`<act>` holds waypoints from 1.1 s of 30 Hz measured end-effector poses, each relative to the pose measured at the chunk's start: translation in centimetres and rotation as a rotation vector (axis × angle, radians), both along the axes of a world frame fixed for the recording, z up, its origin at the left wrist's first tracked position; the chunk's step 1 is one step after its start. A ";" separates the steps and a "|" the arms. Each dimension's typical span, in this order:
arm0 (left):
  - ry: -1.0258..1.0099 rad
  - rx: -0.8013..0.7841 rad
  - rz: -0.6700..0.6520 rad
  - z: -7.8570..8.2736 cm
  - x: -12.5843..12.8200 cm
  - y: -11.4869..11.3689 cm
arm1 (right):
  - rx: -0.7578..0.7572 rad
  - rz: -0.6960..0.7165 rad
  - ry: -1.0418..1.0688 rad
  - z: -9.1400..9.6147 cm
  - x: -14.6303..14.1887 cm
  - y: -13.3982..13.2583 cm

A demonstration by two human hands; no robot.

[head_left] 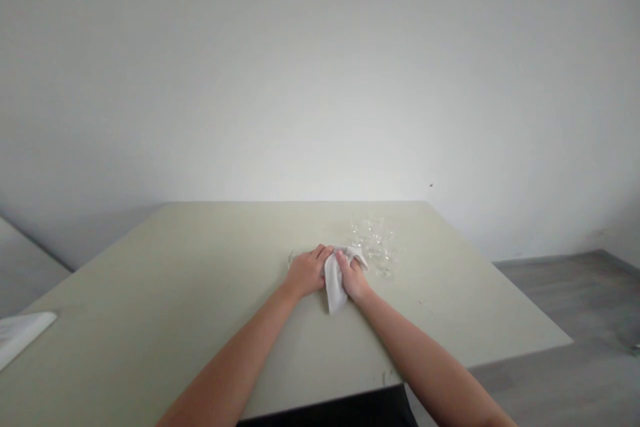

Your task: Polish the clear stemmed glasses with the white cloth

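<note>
My left hand point(307, 270) is closed around a clear glass point(291, 257), whose curved edge shows just left of my knuckles; the rest of it is hidden. A pale grey-white cloth point(336, 288) is gripped in my right hand point(354, 277), with one corner hanging down between my hands. The cloth is bunched up against my left fingers, and whether part of it is inside the glass cannot be seen. Right beside my right hand, several clear glasses point(375, 240) stand in a cluster, their outlines faint.
A pale greenish table point(200, 300) stretches out to a plain white wall point(300, 80). At the far left lies a white object point(25, 333), cut off by the frame. Something black point(335, 410) is at the near edge. Grey floor point(565, 293) shows beyond the table's right edge.
</note>
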State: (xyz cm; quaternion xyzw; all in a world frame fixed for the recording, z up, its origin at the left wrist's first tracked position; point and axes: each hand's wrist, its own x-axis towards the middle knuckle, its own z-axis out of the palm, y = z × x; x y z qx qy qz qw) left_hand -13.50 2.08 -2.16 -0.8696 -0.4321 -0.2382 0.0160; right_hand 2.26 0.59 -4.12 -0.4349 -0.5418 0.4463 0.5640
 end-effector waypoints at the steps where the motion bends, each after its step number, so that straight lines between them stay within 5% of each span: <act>1: -0.062 -0.033 0.015 -0.1 -0.1 0.0 | -0.031 -0.028 0.002 -0.1 0.1 0.0; 9: -0.362 -0.135 0.025 -0.4 -0.8 0.5 | -0.204 0.220 0.337 -0.8 -0.4 0.1; 14: -0.396 -0.139 0.057 -0.4 -0.8 0.6 | -0.211 0.270 0.328 -0.3 -0.7 -0.3; 19: -0.156 -0.125 -0.048 -0.4 -1.0 0.6 | -0.145 0.114 0.241 -1.1 -0.2 0.2; 23: 0.028 -0.126 -0.163 -0.4 -1.0 0.5 | -0.062 0.167 0.084 -1.9 0.3 0.6; 33: -0.107 -0.188 0.089 0.3 -1.2 0.6 | -0.115 0.429 0.250 -0.8 0.0 -0.3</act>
